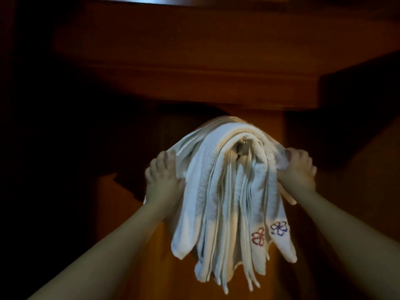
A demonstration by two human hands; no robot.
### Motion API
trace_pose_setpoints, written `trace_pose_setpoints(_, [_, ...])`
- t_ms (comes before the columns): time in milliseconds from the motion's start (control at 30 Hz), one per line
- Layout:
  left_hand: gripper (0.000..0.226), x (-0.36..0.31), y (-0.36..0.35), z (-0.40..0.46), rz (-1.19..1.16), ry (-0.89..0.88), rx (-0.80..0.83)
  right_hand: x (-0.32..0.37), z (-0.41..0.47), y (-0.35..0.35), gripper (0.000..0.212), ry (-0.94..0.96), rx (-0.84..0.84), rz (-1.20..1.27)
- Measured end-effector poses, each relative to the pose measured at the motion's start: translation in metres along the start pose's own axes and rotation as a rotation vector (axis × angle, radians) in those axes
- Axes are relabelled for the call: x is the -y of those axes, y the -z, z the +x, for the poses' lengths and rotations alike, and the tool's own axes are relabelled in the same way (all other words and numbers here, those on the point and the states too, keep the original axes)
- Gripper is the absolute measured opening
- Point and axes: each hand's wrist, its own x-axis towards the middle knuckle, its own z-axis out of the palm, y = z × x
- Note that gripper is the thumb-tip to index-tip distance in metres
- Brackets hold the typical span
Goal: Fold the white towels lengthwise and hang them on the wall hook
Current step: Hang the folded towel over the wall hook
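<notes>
**Both hands at the towels on the hook**

Two bare forearms reached up out of the dark. The left hand [161,178] had its fingers curled round the left edge of the towels [227,191]; the right hand [297,167] gripped a bunch of cloth at the right edge. The white towels hung in long folds over a metal hook [244,146], two ends showing stitched flowers, one red, one blue. Behind stood a wooden wall [194,61], dim and brown.
</notes>
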Motion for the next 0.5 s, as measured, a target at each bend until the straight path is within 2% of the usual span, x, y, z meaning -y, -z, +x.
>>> trace_pose_setpoints(67, [0.099, 0.005, -0.005, 0.002, 0.048, 0.153, 0.055, -0.005, 0.002, -0.006, 0.093, -0.082, 0.007, -0.051])
trace_pose_setpoints(133, [0.089, 0.011, -0.006, 0.009, 0.086, 0.262, 0.12, -0.011, 0.007, -0.016, 0.087, -0.096, 0.07, -0.085])
trace_pose_setpoints(233, [0.017, 0.025, -0.007, 0.017, -0.049, 0.387, 0.177, -0.019, 0.016, -0.021, 0.032, -0.088, 0.215, -0.119])
trace_pose_setpoints(267, [0.012, 0.03, -0.008, 0.019, -0.087, 0.408, 0.164, -0.024, 0.02, -0.02, 0.026, -0.106, 0.199, -0.097])
trace_pose_setpoints(367, [0.018, 0.044, -0.002, 0.028, -0.093, 0.395, 0.068, -0.037, 0.029, -0.01, 0.02, -0.125, 0.049, -0.008])
trace_pose_setpoints(400, [0.02, 0.046, 0.0, 0.029, -0.072, 0.377, 0.062, -0.039, 0.03, -0.007, 0.02, -0.116, 0.047, -0.024])
trace_pose_setpoints(500, [0.025, 0.046, -0.008, 0.015, -0.041, 0.299, 0.168, -0.04, 0.019, -0.016, 0.019, -0.1, 0.205, -0.051])
